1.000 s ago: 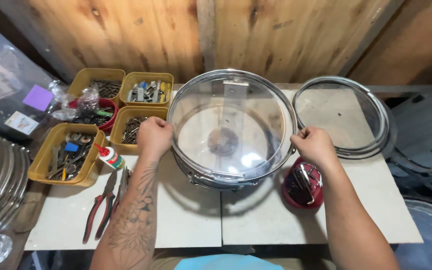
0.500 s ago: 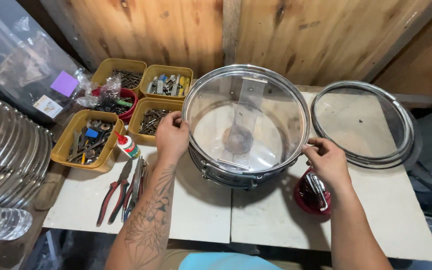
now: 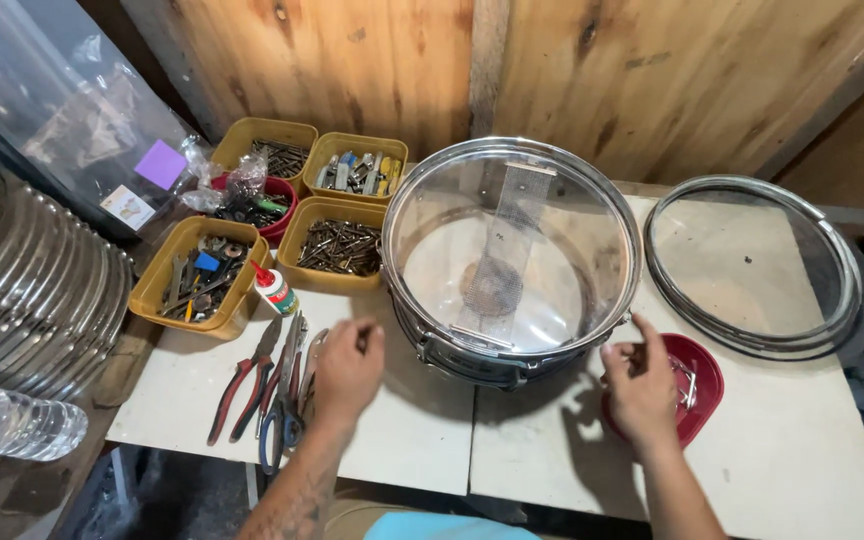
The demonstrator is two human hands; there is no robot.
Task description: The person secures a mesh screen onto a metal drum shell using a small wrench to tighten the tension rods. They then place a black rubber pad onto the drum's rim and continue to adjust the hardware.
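White table point(image 3: 402, 440) — drum point(image 3: 512, 260), pliers point(image 3: 242, 385), trays point(image 3: 337, 240) (yellow).

Far wall: upright wooden planks point(image 3: 352, 60), warm brown with dark knots, and a paler vertical batten point(image 3: 487, 70) between two boards.
Worktable: pale, scuffed sheet top point(image 3: 802, 450) made of panels, with a seam running from near to far at the middle.
Left side: a clear plastic sheet point(image 3: 42, 110) leans against the wall; below it a stack of shiny metal hoops point(image 3: 32, 290).
Right side: dark, shadowed space beyond the table edge.
Light: soft and even from above, with short shadows on the tabletop.
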